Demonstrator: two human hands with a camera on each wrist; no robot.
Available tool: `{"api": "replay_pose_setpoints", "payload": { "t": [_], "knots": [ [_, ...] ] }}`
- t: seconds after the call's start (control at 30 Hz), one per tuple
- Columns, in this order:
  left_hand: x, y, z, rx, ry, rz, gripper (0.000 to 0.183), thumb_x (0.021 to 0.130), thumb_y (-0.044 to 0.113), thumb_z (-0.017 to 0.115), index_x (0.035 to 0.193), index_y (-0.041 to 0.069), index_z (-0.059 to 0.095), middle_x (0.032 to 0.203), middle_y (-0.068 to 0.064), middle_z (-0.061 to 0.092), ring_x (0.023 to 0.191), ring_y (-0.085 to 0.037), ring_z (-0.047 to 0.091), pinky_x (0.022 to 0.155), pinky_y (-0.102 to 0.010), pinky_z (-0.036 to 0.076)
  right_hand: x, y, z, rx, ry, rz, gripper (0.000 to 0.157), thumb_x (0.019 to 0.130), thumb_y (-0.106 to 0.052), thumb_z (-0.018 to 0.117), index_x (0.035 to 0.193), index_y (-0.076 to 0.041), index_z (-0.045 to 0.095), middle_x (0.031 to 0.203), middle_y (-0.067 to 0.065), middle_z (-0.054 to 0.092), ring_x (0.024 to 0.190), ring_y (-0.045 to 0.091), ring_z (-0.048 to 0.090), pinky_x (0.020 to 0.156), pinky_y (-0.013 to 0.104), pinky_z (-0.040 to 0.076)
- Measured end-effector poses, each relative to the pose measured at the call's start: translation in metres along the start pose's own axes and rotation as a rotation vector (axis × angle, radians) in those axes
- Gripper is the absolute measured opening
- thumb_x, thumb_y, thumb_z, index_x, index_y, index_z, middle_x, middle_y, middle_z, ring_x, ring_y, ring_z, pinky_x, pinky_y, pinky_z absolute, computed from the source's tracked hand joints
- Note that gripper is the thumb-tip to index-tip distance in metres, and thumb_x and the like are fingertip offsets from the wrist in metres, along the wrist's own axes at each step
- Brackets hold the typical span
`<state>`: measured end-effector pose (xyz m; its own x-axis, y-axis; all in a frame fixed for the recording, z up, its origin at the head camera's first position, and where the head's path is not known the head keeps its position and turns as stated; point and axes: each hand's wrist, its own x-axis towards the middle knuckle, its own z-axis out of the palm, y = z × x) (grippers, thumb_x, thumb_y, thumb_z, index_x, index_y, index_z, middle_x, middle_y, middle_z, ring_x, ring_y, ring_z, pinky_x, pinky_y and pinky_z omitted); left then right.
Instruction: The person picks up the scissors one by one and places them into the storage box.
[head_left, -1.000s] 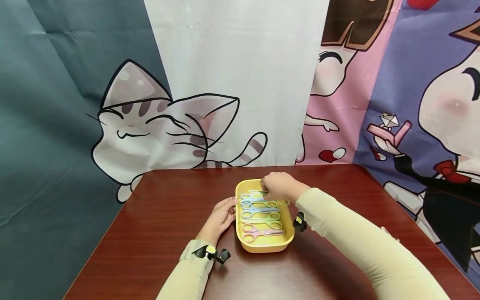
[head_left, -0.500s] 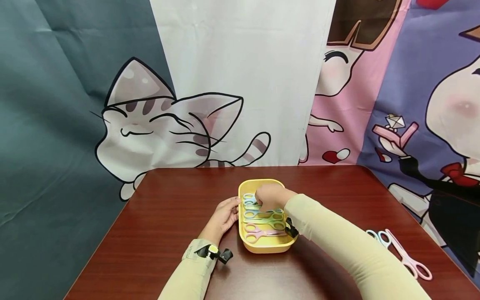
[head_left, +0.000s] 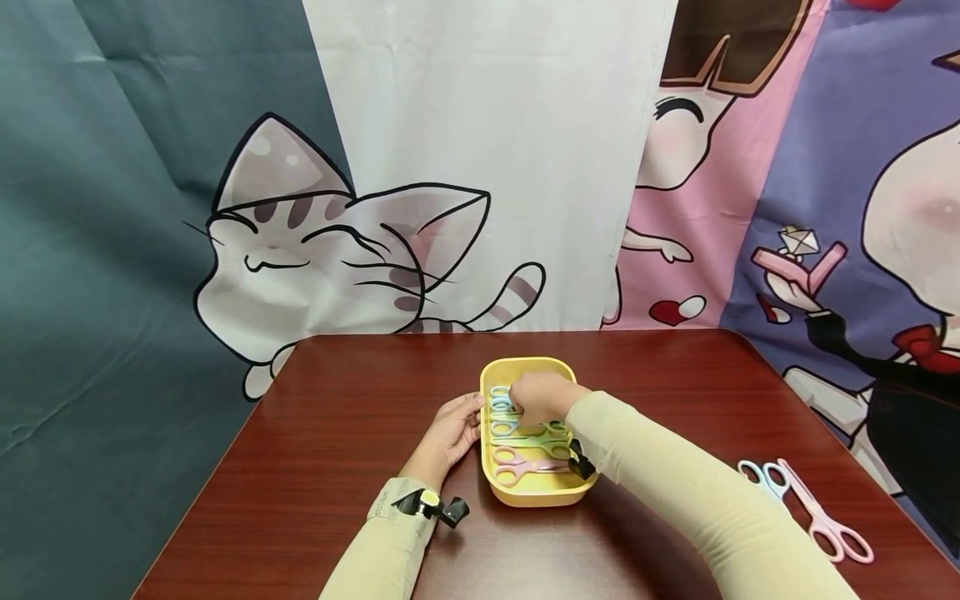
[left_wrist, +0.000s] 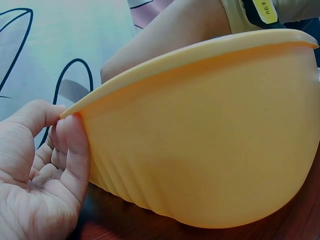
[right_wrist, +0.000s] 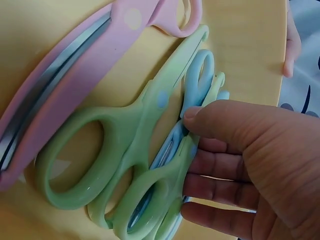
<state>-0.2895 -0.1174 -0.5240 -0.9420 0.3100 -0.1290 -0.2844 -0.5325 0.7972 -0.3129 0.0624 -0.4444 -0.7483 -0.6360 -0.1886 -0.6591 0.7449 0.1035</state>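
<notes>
My left hand (head_left: 448, 433) holds the left side of a yellow plastic basket (head_left: 528, 500), its thumb and fingers pinching the rim (left_wrist: 150, 70) in the left wrist view. Down inside the basket is my right hand (head_left: 546, 398). Its thumb lies across a pair of light green scissors (right_wrist: 181, 162), with fingers on the far side; the thumb tip touches light blue scissors (right_wrist: 193, 97) beside them. Another green pair (right_wrist: 150, 97) lies alongside, and pink scissors (right_wrist: 122, 37) lie at the near end. The hand hides part of the row.
On the table to the right, partly behind the right sleeve, lie light blue scissors (head_left: 765, 477) and pink scissors (head_left: 819, 515). The reddish-brown table (head_left: 337, 417) ends at a cartoon-printed cloth (head_left: 480, 125) behind.
From the far end of the basket, my right hand has shifted nearer and lower over the row. The scissors at right have come into view as the sleeve moved. The left hand keeps its hold.
</notes>
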Motion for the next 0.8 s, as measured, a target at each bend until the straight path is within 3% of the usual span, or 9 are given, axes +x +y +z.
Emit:
{"api": "replay_pose_setpoints", "payload": {
  "t": [0.27, 0.43, 0.63, 0.8],
  "knots": [
    [0.002, -0.001, 0.004, 0.001, -0.013, 0.007, 0.037, 0.094, 0.006, 0.048, 0.124, -0.014, 0.038, 0.086, -0.009, 0.061, 0.069, -0.01, 0.06, 0.057, -0.021, 0.052, -0.004, 0.003, 0.0, 0.003, -0.001, 0.011, 0.038, 0.073, -0.031, 0.072, 0.053, -0.019, 0.043, 0.048, -0.008, 0.022, 0.047, 0.009, 0.023, 0.044, 0.024, 0.023],
    [0.002, -0.003, 0.005, 0.002, 0.003, -0.001, 0.036, 0.093, 0.006, 0.049, 0.122, -0.012, 0.039, 0.081, -0.006, 0.06, 0.063, -0.007, 0.057, 0.053, -0.02, 0.05, -0.01, 0.007, -0.007, 0.051, 0.009, 0.026, 0.033, 0.073, -0.034, 0.073, 0.058, -0.02, 0.048, 0.052, -0.009, 0.034, 0.05, 0.009, 0.031, 0.048, 0.024, 0.028],
    [0.002, -0.003, 0.002, 0.006, 0.019, -0.006, 0.036, 0.092, 0.006, 0.051, 0.122, -0.011, 0.041, 0.083, -0.006, 0.059, 0.064, -0.008, 0.056, 0.055, -0.019, 0.05, -0.028, 0.022, -0.033, 0.135, 0.109, 0.061, 0.021, 0.077, -0.036, 0.071, 0.073, -0.023, 0.055, 0.065, -0.009, 0.051, 0.059, 0.009, 0.045, 0.054, 0.025, 0.038],
    [0.001, -0.001, 0.001, 0.013, 0.022, -0.003, 0.036, 0.092, 0.006, 0.051, 0.122, -0.011, 0.04, 0.084, -0.006, 0.059, 0.063, -0.007, 0.055, 0.053, -0.019, 0.049, -0.048, 0.044, -0.047, 0.155, 0.181, 0.095, 0.018, 0.078, -0.034, 0.069, 0.086, -0.019, 0.063, 0.074, -0.01, 0.055, 0.066, 0.008, 0.051, 0.06, 0.028, 0.044]
  ]
}}
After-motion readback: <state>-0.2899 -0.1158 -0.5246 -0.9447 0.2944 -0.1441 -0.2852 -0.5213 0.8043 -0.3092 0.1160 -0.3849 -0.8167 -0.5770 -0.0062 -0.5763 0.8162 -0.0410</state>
